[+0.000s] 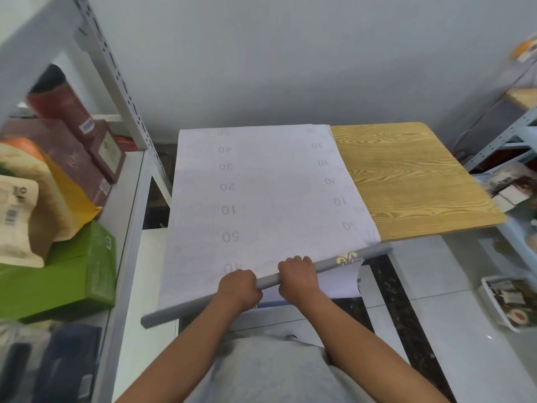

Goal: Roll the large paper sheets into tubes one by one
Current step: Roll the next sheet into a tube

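Both bare forearms reach forward, close together; the left hand [239, 287] and right hand [299, 274] curl side by side, knuckles up, gripping.

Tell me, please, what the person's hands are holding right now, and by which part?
Both the left hand and the right hand grip the grey rolled tube of paper near its middle, side by side, at the sheet's near edge.

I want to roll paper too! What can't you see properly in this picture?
All in the head view:
- Middle of the grey tube: covered by the left hand and right hand, each in a curled grip.
- Table left part: hidden under the paper sheet.
- Tray: blurred, cut off by the right edge.
- Green box: print too small.
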